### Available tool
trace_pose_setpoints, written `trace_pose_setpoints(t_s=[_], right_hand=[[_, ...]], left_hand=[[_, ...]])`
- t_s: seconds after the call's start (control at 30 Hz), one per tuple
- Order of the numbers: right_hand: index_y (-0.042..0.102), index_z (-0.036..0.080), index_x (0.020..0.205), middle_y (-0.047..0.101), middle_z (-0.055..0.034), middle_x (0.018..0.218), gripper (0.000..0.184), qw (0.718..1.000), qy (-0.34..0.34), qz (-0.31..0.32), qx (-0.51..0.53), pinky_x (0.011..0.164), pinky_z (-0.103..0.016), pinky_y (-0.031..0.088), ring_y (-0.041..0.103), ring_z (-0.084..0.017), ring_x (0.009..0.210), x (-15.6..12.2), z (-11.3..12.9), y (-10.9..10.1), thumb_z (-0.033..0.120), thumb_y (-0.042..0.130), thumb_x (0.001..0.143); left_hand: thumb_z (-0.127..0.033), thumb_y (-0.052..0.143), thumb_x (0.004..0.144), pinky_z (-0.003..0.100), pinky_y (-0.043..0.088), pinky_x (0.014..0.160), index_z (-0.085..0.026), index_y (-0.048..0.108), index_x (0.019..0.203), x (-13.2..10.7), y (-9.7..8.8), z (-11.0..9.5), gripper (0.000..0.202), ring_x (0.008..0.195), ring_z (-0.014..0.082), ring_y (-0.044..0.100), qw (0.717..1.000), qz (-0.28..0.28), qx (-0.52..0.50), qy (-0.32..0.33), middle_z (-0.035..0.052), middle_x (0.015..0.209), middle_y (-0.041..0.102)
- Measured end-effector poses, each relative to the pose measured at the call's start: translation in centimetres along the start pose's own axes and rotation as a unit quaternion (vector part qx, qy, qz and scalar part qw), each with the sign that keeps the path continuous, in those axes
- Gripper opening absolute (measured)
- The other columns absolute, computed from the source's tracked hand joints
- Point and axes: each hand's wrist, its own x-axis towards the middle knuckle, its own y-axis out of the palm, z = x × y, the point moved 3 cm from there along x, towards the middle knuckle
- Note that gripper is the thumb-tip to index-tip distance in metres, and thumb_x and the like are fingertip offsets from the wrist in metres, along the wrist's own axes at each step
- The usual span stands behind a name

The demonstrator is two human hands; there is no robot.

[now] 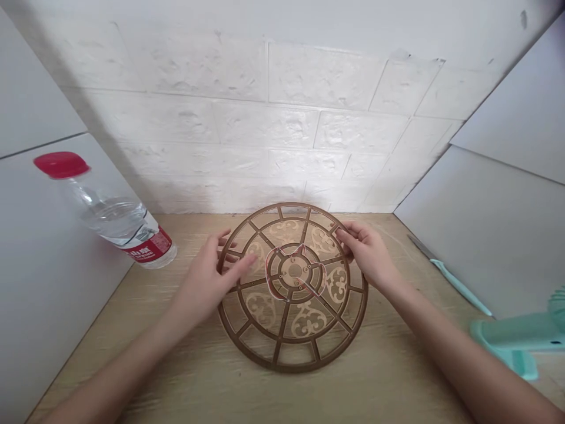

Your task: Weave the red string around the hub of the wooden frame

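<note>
Brown lattice disc (293, 306) half-hidden under left hand (205, 280), right hand (366, 253); grips open, hold unclear.

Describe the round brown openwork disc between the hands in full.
The round brown openwork disc looks like moulded plastic: an outer rim, concentric rings and radial spokes frame pale scrollwork panels around a central hub ringed by a thin red outline. It lies flat on a wood-grain surface; the left hand touches its left side, the right hand its upper right rim.
</note>
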Motion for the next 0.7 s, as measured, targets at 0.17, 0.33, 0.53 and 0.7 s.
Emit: trace_pose_setpoints(t_s=[0.17, 0.33, 0.53, 0.7], right_hand=[[0.061, 0.017, 0.089, 0.051, 0.0017, 0.065, 0.026, 1.0, -0.002, 0.005, 0.002, 0.047, -0.024, 0.037, 0.044, -0.01, 0.053, 0.0, -0.5, 0.3, 0.041, 0.057, 0.08], [0.06, 0.017, 0.088, 0.051, 0.0017, 0.066, 0.027, 1.0, 0.004, 0.006, 0.0, 0.048, -0.025, 0.037, 0.045, -0.011, 0.053, 0.1, -0.6, 0.3, 0.042, 0.057, 0.08], [0.059, 0.018, 0.086, 0.051, 0.0015, 0.066, 0.026, 1.0, -0.001, 0.001, -0.004, 0.049, -0.026, 0.037, 0.045, -0.011, 0.053, -0.2, -0.4, 0.4, 0.044, 0.058, 0.079], [0.059, 0.018, 0.087, 0.052, 0.0014, 0.065, 0.025, 1.0, -0.007, 0.003, -0.008, 0.048, -0.026, 0.038, 0.046, -0.012, 0.053, -0.4, -0.2, 0.5, 0.043, 0.057, 0.081]], left_hand=[[-0.061, 0.067, 0.069, 0.036, 0.05, 0.07, -0.03, 0.026, 0.143, -0.7, 0.9, 0.3, 0.09, 0.085, 0.0217, 0.06, 0.997, 0.034, 0.072, 0.014, 0.0071, 0.114, 0.054], [-0.063, 0.065, 0.07, 0.039, 0.049, 0.079, -0.028, 0.016, 0.147, -0.6, 1.1, 0.8, 0.098, 0.091, 0.0225, 0.056, 0.994, 0.029, 0.102, 0.023, 0.0095, 0.121, 0.049], [-0.058, 0.06, 0.077, 0.045, 0.04, 0.094, -0.016, 0.041, 0.129, -1.5, 0.2, -0.6, 0.07, 0.107, 0.0269, 0.044, 0.955, -0.113, 0.227, 0.156, 0.012, 0.117, 0.038], [-0.047, 0.052, 0.086, 0.043, 0.034, 0.085, -0.02, 0.061, 0.07, -2.3, 0.7, -1.4, 0.032, 0.091, 0.0244, 0.037, 0.923, -0.087, 0.297, 0.228, 0.0067, 0.086, 0.047]])
